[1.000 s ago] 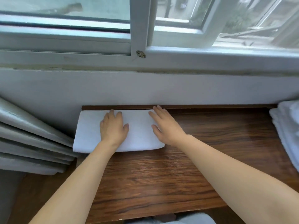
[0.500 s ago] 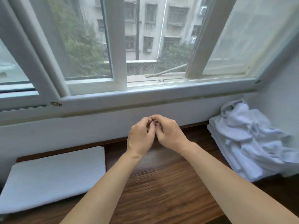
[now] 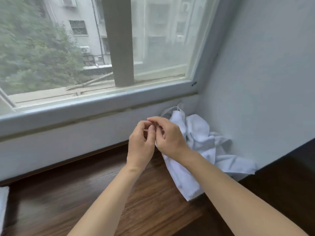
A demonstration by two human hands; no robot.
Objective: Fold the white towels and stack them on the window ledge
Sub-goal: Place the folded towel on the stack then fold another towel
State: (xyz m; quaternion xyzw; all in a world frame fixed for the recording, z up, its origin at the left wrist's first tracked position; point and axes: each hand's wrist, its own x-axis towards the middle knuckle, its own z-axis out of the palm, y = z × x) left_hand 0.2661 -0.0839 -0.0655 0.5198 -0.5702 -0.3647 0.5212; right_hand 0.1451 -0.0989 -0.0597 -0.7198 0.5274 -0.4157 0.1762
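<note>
A crumpled pile of white towels (image 3: 202, 135) lies in the right corner of the dark wooden ledge (image 3: 81, 186), against the wall. Only a sliver of the folded white towel (image 3: 2, 203) shows at the far left edge. My left hand (image 3: 141, 145) and my right hand (image 3: 171, 139) are raised together above the ledge, just left of the pile. Their fingers are curled and the fingertips touch each other. I see nothing held in either hand. My right forearm covers part of the pile.
A white window frame (image 3: 88, 104) runs along the back above a low white wall. A pale side wall (image 3: 259, 79) closes the right side, with a dark surface (image 3: 288, 172) below it. Bare wood lies between the folded towel and the pile.
Both hands left the folded towel and came together in the air. My view swung right, so the folded towel slid to the left edge and the crumpled pile came closer.
</note>
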